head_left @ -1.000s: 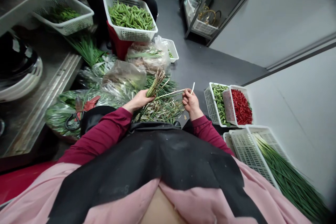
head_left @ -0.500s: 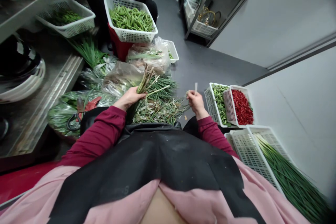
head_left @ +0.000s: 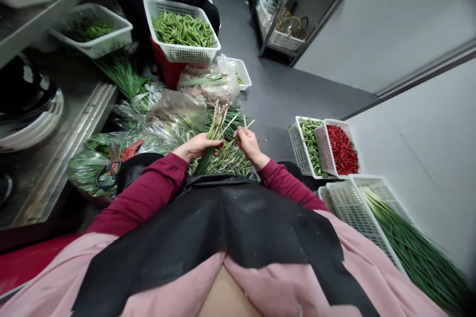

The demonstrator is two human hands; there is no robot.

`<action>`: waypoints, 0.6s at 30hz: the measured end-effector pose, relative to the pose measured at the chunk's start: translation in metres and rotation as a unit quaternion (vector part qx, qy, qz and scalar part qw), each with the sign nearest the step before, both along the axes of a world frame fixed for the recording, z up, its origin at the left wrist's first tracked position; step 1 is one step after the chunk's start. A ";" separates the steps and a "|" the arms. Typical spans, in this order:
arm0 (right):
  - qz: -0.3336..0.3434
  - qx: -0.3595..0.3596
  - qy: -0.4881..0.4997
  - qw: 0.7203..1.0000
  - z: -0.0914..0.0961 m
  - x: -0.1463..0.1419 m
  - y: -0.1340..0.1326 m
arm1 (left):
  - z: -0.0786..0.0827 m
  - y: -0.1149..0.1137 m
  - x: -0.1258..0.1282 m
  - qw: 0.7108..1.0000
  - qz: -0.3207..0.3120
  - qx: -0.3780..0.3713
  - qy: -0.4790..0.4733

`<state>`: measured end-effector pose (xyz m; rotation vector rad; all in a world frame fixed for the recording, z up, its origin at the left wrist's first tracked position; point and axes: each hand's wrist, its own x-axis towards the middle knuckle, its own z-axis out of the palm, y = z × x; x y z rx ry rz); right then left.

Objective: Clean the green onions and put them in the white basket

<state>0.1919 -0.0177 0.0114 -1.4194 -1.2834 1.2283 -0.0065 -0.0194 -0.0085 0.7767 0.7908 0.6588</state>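
right grip [head_left: 248, 144] nearer left grip [head_left: 197, 146], both curled round stalks [head_left: 217, 123]

A smooth grey floor [head_left: 275, 94] carries most of the goods. A loose heap of long green stalks and pale trimmings [head_left: 238, 161] lies on it, with clear plastic bags of greens [head_left: 174, 114] crowded just beside. Beyond the bags sits a small white basket [head_left: 245, 80]; on the right, near the wall, a perforated white basket of green peppers [head_left: 296, 146] stands on the floor. A low metal shelf [head_left: 74, 131] at left bears stacked white-rimmed tubs [head_left: 35, 129].
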 end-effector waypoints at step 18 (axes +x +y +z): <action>-0.107 0.013 0.058 0.993 0.012 0.018 0.005 | -0.002 -0.001 -0.002 0.998 -0.062 0.009 0.006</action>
